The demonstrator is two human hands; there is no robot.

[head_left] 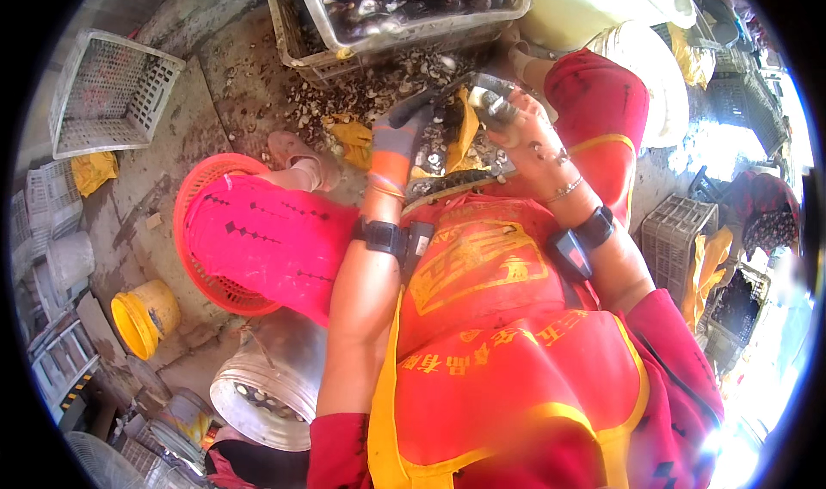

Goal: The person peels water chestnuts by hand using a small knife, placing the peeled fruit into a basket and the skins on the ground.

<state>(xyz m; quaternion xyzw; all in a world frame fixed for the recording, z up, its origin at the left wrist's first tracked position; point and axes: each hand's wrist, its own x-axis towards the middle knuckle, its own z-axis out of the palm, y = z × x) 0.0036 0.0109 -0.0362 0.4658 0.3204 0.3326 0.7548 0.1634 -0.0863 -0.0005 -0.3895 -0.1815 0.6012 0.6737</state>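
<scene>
My left hand (403,124) wears a grey and orange glove with dark fingers, which stretch towards my right hand. My right hand (519,118) curls around a small dark-and-white object (495,103), perhaps a partly peeled water chestnut. Blur and overlap hide the fingertips and whether a blade is there. Under both hands lie dark and pale peelings (439,147) and a strip of yellow cloth or plastic (463,137). Just beyond stands a plastic crate (413,27) of dark round corms that look like water chestnuts, some showing white. My red apron (484,256) covers my lap.
A red plastic basket (193,276) is by my left leg, near a white bucket (258,386) holding pale round pieces. A yellow bucket (145,314) lies tipped. An upright crate (116,95) stands far left; a white tub (645,82) stands right. Another person (765,211) is far right.
</scene>
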